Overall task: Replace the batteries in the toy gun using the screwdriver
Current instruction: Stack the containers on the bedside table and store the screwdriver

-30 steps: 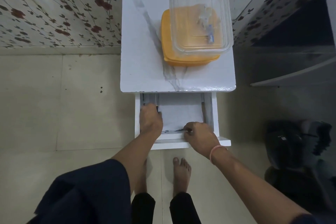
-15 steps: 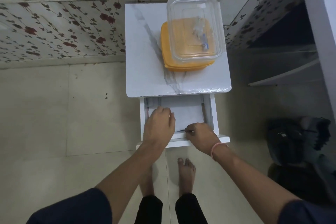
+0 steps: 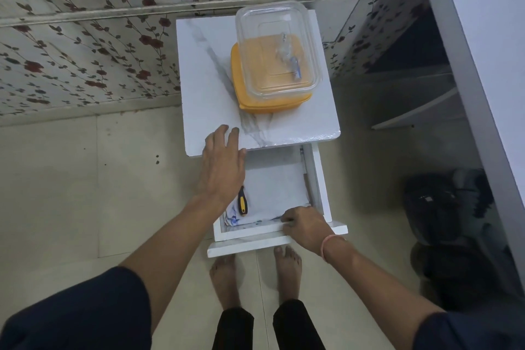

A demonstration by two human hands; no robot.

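Observation:
A black and yellow screwdriver (image 3: 242,201) lies in the open white drawer (image 3: 321,187), near its front left corner, on paper lining. My left hand (image 3: 223,162) is above the drawer with straight fingers reaching onto the front edge of the small white marbled table (image 3: 204,88). My right hand (image 3: 305,223) grips the drawer's front edge at the right, fingers curled over it. A clear plastic box (image 3: 277,48) sits on an orange box (image 3: 241,93) on the table top; a small transparent object with a blue part lies inside the clear box. No batteries are visible.
The table stands against a flowered wall (image 3: 85,45). A white shelf unit (image 3: 483,51) rises at the right, with dark bags (image 3: 443,207) on the floor beside it. My bare feet (image 3: 255,273) stand just under the drawer front on the tiled floor.
My left hand rose out of the drawer and moved up to the table's front edge, uncovering the screwdriver. My right hand stayed on the drawer front. The camera tilted.

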